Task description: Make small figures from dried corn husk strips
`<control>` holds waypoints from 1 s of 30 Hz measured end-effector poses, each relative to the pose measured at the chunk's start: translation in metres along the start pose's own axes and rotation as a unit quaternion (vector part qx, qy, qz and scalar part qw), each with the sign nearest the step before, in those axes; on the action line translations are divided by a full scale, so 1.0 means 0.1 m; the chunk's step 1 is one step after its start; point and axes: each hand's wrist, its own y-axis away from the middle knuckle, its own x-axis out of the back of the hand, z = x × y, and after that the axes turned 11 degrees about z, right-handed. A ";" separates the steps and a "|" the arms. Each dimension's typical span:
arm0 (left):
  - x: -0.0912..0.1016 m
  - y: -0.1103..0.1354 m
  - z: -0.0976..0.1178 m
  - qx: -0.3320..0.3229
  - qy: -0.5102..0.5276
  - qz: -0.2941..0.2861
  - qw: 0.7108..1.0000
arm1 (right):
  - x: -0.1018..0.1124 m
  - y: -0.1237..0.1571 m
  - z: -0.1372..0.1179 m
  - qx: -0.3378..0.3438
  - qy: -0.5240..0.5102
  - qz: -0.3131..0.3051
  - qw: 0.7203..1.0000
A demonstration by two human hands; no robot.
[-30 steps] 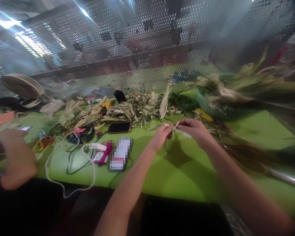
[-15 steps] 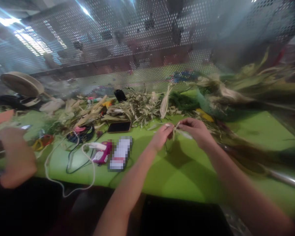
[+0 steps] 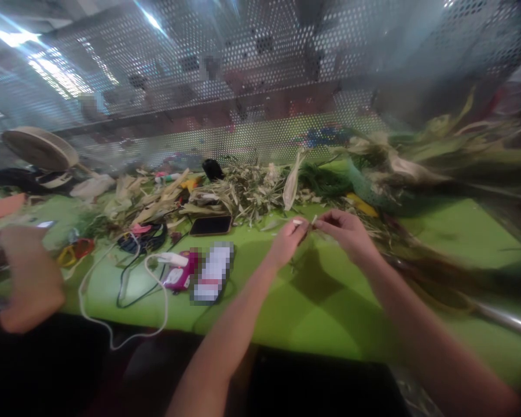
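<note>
My left hand [image 3: 289, 238] is closed in a pinch over the green table, with a thin piece of dried husk [image 3: 311, 223] at its fingertips. From the right, my right hand [image 3: 346, 229] pinches the same husk piece, its fingers closed and only a small gap from the left. Most of the piece is hidden by my fingers, and a pale tip shows between them. A greenish stem-like bit [image 3: 292, 265] hangs below my left hand. Beyond both hands a long pale corn husk [image 3: 291, 188] leans against a heap of dry husk scraps [image 3: 247, 188].
Left of my hands are a phone with a lit screen [image 3: 213, 272], a dark phone [image 3: 211, 225], a magenta device [image 3: 180, 278] with a white cable [image 3: 167, 313], and scissors [image 3: 73, 252]. Another person's arm [image 3: 32, 278] rests far left. A perforated metal screen [image 3: 243, 110] stands behind.
The pale strip ends that stuck out around my fingers, one toward the right hand's underside, no longer show. Both hands stay nearly in place.
</note>
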 end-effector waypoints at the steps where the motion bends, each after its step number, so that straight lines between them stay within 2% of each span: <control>1: 0.00 0.00 0.00 -0.006 -0.005 -0.001 1.000 | 0.00 0.00 0.00 -0.002 0.000 -0.003 1.000; 7: -0.04 0.03 0.00 -0.003 -0.011 -0.006 1.000 | -0.01 -0.03 0.07 -0.002 -0.017 0.007 1.000; 16: -0.05 0.03 -0.01 -0.001 -0.004 0.027 1.000 | 0.00 -0.03 0.11 0.031 0.013 0.032 0.999; 25: -0.06 0.03 -0.02 -0.024 -0.024 0.030 0.999 | -0.01 -0.01 0.08 0.046 0.032 0.012 0.998; 30: -0.06 0.02 -0.04 -0.009 0.005 0.022 1.000 | -0.02 -0.01 0.17 0.095 0.067 0.036 0.993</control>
